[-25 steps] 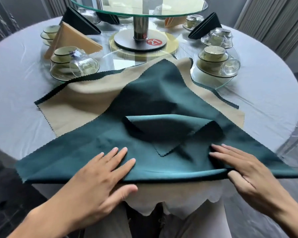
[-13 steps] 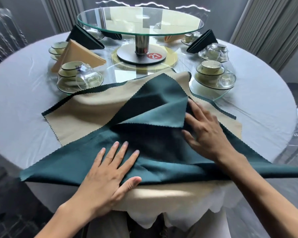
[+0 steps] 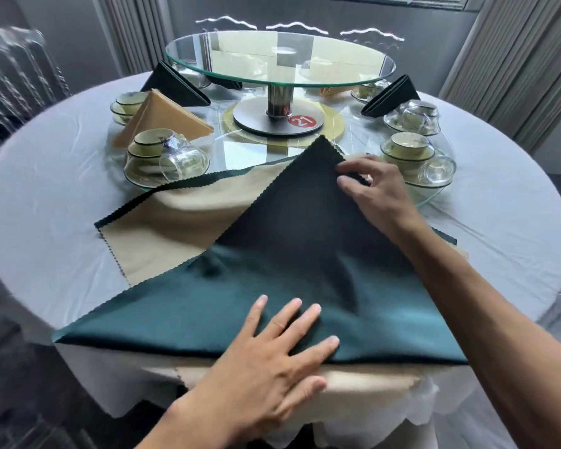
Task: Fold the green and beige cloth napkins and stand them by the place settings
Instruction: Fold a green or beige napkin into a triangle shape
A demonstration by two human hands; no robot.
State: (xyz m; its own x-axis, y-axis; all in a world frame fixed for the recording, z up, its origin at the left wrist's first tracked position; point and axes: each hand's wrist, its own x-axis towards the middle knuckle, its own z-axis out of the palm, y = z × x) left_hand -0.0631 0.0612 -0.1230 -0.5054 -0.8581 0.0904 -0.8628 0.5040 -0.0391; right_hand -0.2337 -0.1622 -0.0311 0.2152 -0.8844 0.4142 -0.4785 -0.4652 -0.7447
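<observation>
Left hand [image 3: 266, 361] flat, fingers spread, pinning dark green triangular cloth napkin [image 3: 282, 280]; right hand [image 3: 374, 192] pinching apex. Align corners squarely before creasing.

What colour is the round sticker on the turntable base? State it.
Red sticker with white "21", seen in the head view.

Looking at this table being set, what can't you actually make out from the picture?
- Head view: the beige napkin is largely covered by the green napkin, so its full shape is hidden.
- The green napkin's right corner lies under the right hand and its forearm.
- The left hand covers the folded near edge.
- Settings behind the glass turntable are distorted and partly blocked.
- The chair at far left is motion-blurred.
</observation>
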